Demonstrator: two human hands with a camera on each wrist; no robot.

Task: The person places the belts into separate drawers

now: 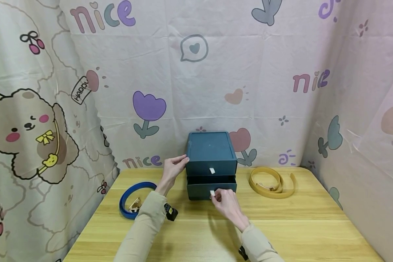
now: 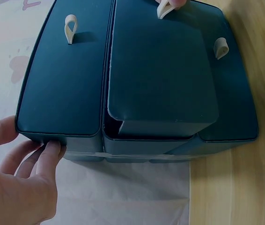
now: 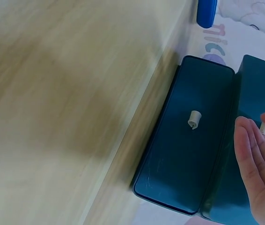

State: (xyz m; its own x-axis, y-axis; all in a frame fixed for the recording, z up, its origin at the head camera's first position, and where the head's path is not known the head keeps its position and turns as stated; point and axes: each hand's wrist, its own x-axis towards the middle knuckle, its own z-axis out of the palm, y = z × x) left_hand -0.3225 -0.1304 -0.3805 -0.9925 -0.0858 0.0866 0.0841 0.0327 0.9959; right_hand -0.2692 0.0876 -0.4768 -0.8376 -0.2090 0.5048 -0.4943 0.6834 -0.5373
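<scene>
One likely light, stiff drawer (image 1: 198, 191) suits pulling by the tab (image 1: 212, 193) the right hand (image 1: 228, 203) pinches, below the left hand (image 1: 173, 170) gripping the cabinet (image 1: 211, 145).

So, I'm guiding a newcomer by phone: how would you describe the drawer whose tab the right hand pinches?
On the wooden table stands a dark teal drawer cabinet. The middle drawer of its three is the one, its pale tab pinched by the right hand. It alone juts forward; the upper drawer and the lower drawer sit closed.
</scene>
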